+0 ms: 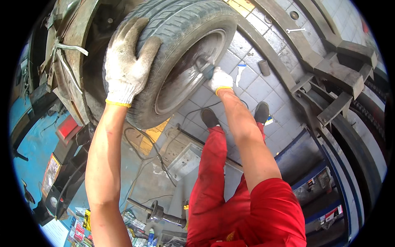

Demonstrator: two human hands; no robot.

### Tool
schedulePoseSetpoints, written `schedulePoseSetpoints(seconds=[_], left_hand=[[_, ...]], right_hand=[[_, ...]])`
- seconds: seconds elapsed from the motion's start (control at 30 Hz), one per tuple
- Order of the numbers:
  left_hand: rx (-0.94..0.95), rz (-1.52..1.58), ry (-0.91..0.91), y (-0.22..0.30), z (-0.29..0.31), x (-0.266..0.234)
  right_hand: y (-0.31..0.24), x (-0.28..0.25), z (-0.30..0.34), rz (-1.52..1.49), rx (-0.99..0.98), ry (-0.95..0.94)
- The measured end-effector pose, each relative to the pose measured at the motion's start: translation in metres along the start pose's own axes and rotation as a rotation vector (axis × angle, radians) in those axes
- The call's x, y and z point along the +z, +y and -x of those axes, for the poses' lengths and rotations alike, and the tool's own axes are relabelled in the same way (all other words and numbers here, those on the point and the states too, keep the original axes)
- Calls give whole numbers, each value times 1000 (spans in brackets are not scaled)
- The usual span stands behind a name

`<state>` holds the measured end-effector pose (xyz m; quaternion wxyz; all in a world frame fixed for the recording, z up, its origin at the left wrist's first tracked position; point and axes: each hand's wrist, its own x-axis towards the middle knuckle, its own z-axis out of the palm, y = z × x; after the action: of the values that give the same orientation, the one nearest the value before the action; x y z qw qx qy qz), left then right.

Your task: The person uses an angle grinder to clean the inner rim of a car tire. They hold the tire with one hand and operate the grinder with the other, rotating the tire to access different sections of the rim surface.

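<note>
A car wheel with a black tyre (173, 24) and a dirty grey metal rim (164, 96) stands upright, tilted, in front of me. My left hand (128, 61), in a soiled white knitted glove with a yellow cuff, lies on the tread with its fingers spread. At the open side of the rim, my right hand (221, 79), gloved alike, is closed round a dark blue-grey hand tool (207, 71). The tool's front end reaches toward the wheel's hub; its exact kind is hard to make out.
A steel frame (304, 57) runs along the right, with a spanner (296, 30) on it. On the tiles stand a short dark cylinder (263, 68) and my shoes (210, 117). Cables (154, 150) trail below the wheel. A metal shaft with a flange (156, 212) lies near small boxes at lower left.
</note>
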<state>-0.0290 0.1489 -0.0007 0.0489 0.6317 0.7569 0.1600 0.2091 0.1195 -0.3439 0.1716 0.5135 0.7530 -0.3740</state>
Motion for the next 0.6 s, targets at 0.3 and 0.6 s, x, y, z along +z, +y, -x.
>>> schedulePoseSetpoints(seconds=[0.3,0.6], left_hand=[[4,-78,-36,0,0,-3],[-96,11,71,-10,-1,4]], right_hand=[[-9,-27,-15,42,-75,-165],[-47,-20,-18,36,-54,-263]])
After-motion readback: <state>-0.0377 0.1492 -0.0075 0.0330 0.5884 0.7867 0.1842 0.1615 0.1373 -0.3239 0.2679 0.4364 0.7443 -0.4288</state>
